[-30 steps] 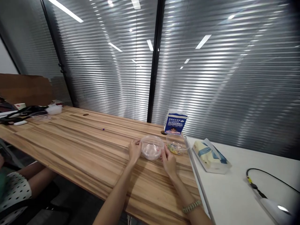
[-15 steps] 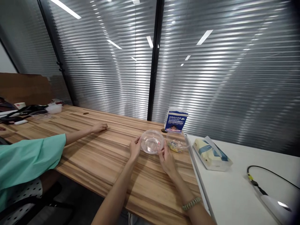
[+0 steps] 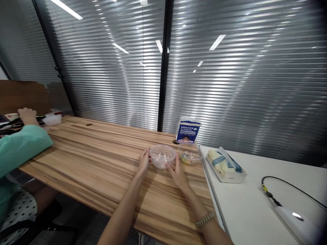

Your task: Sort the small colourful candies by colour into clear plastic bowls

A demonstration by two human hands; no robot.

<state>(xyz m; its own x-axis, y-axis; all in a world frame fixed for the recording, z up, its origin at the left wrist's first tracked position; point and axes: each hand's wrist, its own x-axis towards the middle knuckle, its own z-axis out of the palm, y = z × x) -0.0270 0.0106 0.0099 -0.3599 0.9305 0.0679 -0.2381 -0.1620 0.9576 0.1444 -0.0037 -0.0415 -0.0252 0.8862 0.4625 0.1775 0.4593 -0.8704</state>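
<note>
A clear round plastic bowl [image 3: 162, 157] is held between my two hands above or on the wooden table; I cannot tell if its base touches. My left hand [image 3: 144, 162] grips its left side at the rim. On the right side, my right hand [image 3: 176, 173] grips the bowl with the thumb low on its wall. Just right of it stands a second clear plastic bowl [image 3: 190, 154] with small yellow and blue pieces in the bottom. Behind that bowl a blue and white printed carton [image 3: 187, 131] stands upright.
The wooden table [image 3: 102, 160] meets a white table [image 3: 245, 204], which carries a tissue pack [image 3: 226, 165] and a white device with a black cable [image 3: 291, 216]. At left, another person's green sleeve [image 3: 25, 144] reaches toward clutter and a translucent container [image 3: 52, 119].
The bowl in my hands has tipped from facing me to nearly upright, and sits slightly lower. The other person's hand has moved from the table's middle back to the far-left clutter. The view has shifted slightly.
</note>
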